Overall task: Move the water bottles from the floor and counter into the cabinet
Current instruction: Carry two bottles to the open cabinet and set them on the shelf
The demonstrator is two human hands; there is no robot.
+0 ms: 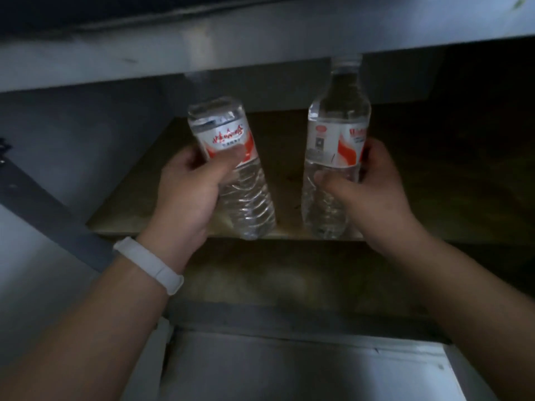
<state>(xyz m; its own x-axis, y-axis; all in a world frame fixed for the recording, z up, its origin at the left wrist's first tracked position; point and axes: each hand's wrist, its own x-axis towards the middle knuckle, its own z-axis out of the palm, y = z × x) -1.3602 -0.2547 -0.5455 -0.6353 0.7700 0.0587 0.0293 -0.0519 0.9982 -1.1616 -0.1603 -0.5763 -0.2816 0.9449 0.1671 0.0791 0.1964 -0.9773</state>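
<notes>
Forearms reach up toward an open cabinet, a white wristband [149,266] on the left wrist. Left hand [185,195] curls around a tilted water bottle [249,198]; right hand [367,195] grips an upright bottle [333,134]. Both bases hang at the front lip of the wooden shelf [283,134], the pair apart. Overhead, the metal counter edge [260,44] meets the upright bottle's cap, leaving scant headroom; dark shelf room stretches rightward.
</notes>
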